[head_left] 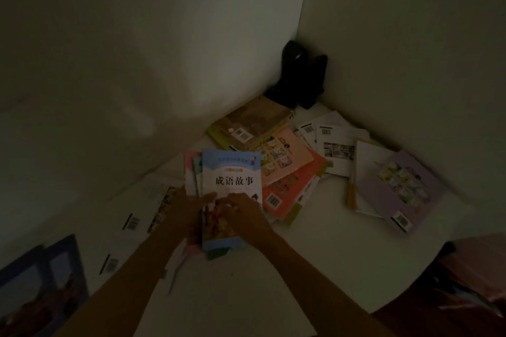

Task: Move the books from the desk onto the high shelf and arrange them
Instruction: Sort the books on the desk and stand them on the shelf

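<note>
Head view, dim light: a white desk [323, 249] set into a corner of pale walls, with books scattered flat across it. No box or tray holds them; they lie loose or in small piles. Both hands meet on a small stack of thin paperbacks [219, 200] near the middle. The top one is a blue-bordered book [231, 172] with a white panel bearing the red characters 成语故事 (the smaller line above them is too blurred to read) and a colourful picture on its lower half. The left hand [195, 205] grips the stack's left edge, thumb lying over the cover; the right hand [241, 209] rests on the cover with fingers curled at it, though whether it pinches a page I cannot tell.

Just right of the stack lies a pink book [284, 161] over an orange book [290, 189], back cover up with a barcode. Behind them sits a thicker brown-covered book [252, 120] with a white barcode label. White booklets [332, 142] fan out further right, and a lilac book [397, 186] lies well apart at the right. A black object [301, 76] stands in the corner. More white sheets with barcodes [131, 223] lie at the left.
</note>
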